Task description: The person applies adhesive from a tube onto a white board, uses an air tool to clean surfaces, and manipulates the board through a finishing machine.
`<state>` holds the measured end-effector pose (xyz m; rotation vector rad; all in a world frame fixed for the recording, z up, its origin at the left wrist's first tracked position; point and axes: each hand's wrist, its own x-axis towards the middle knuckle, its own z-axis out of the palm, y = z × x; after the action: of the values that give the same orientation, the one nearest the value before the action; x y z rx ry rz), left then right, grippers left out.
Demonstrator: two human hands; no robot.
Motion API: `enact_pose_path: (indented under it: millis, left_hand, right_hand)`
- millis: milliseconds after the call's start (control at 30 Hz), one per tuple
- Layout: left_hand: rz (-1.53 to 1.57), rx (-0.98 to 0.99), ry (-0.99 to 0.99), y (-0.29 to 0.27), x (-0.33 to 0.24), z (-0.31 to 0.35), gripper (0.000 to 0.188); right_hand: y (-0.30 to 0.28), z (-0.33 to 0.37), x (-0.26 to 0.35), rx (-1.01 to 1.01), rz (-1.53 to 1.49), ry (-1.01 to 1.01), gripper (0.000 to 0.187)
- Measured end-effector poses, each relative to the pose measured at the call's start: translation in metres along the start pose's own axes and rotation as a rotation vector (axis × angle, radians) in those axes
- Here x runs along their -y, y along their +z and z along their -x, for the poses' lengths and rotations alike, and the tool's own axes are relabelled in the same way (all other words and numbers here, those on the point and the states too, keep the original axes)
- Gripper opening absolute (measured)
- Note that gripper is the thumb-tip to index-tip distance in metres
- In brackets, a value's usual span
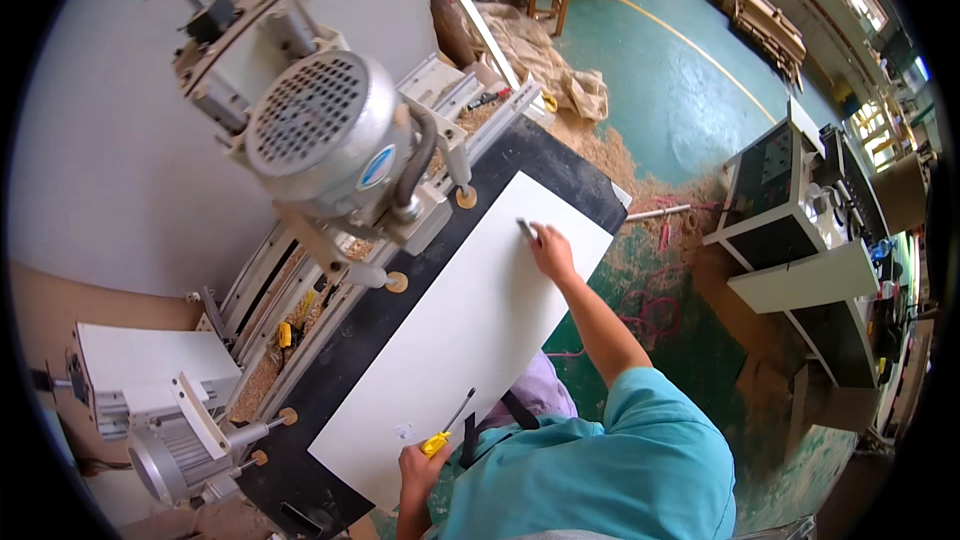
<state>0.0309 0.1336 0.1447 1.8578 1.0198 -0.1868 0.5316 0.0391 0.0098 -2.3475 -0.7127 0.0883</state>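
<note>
A long white board (450, 310) lies on the black machine bed (360, 380) in front of me. My left hand (417, 472) is closed round the yellow handle of a screwdriver (436, 442) at the board's near edge; its thin shaft points up and to the right over the board. My right hand (551, 250) is over the far part of the board, its fingers closed on a small dark grey piece (525, 228), too small to name. A small clear or pale item (404, 431) rests on the white surface near the left hand.
A large grey motor unit (320, 120) stands over the bed's far-left side, with another motor (175, 455) lower left. Pale round pads (397, 282) line the bed's edge. Sawdust and pink cord (650, 315) lie on the green floor; a black-and-white machine (800, 190) stands right.
</note>
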Motion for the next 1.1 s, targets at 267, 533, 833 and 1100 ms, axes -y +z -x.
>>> enact_pose_path:
  millis: [267, 533, 833, 1100]
  left_hand:
    - [-0.083, 0.061, -0.079, 0.005, -0.068, -0.039, 0.042]
    - [0.033, 0.015, -0.126, 0.006, -0.071, -0.044, 0.039]
    - [0.059, -0.063, -0.132, -0.017, -0.04, 0.003, 0.037]
    - [0.234, -0.084, -0.1, -0.044, 0.102, 0.084, 0.037]
  right_hand:
    - [0.02, -0.086, 0.027, 0.088, -0.045, -0.214, 0.026]
    - [0.033, -0.065, 0.045, 0.073, -0.033, -0.131, 0.031]
    - [0.085, 0.036, 0.104, 0.242, 0.096, -0.212, 0.04]
    - [0.124, 0.108, 0.165, 0.116, -0.028, -0.298, 0.035]
